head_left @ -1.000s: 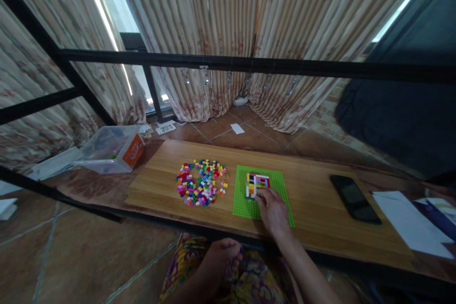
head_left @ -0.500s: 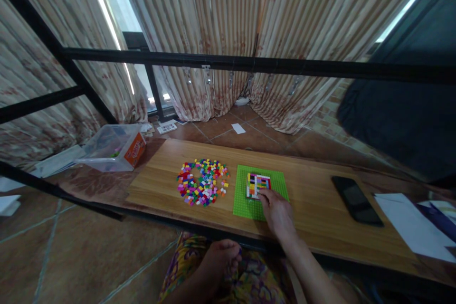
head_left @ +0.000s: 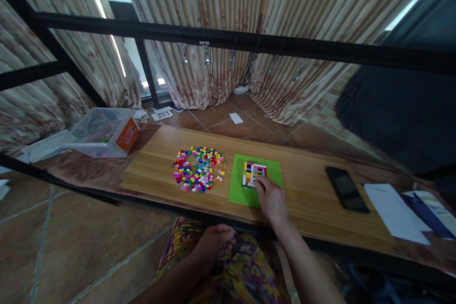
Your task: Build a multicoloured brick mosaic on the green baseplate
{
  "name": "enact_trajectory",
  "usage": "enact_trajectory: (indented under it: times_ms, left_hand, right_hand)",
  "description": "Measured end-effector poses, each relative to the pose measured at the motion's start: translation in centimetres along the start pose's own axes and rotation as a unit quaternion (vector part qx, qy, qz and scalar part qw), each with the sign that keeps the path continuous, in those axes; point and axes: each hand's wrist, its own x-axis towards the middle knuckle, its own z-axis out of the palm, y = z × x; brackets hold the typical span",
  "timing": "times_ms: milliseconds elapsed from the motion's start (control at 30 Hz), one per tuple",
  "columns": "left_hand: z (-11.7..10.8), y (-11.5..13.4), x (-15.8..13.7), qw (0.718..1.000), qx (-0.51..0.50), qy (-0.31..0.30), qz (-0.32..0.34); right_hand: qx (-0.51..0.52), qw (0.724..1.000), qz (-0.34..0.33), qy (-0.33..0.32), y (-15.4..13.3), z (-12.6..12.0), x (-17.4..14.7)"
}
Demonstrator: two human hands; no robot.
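A green studded baseplate (head_left: 238, 192) lies on the wooden board, carrying a small square arrangement of coloured toy bricks (head_left: 249, 171) with white and red along its edges. My right hand (head_left: 272, 199) reaches over the plate's near right part, thumb and forefinger pinched at the lower edge of the arrangement. Whatever sits between those fingertips is too small to make out. Low in front of the board, above my lap, my left hand (head_left: 215, 242) is closed with curled fingers; its contents are hidden. Left of the plate spreads a loose pile of many-coloured bricks (head_left: 201, 180).
A clear plastic box (head_left: 96, 133) with an orange label stands at the left end. On the right lie a black phone (head_left: 346, 189) and white papers (head_left: 392, 209). A dark metal bar (head_left: 228, 40) crosses beyond the board, before striped curtains (head_left: 199, 76).
The whole view has shifted, so the board and its things sit slightly higher and further left. My right hand stays pinched at the brick arrangement; my left hand remains closed over my lap.
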Motion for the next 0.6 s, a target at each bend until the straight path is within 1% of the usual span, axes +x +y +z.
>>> enact_trajectory:
  times_ms: [100,233,467,600]
  left_hand:
    - [0.0,0.1,0.0,1.000,-0.003,-0.006,-0.007]
    - [0.2,0.2,-0.1,1.000,-0.008,-0.007,-0.009]
    - [0.2,0.0,-0.1,1.000,-0.017,-0.008,0.001]
    - [0.1,0.1,0.1,1.000,-0.016,-0.008,-0.001]
  right_hand:
    - [0.038,0.999,0.023,0.024,0.3,-0.5,-0.4]
    - [0.050,0.997,0.047,0.048,0.2,-1.0,-0.6]
    - [0.058,0.994,0.047,0.081,-0.3,-0.1,-0.4]
    - [0.089,0.989,0.071,0.096,0.0,0.3,0.0]
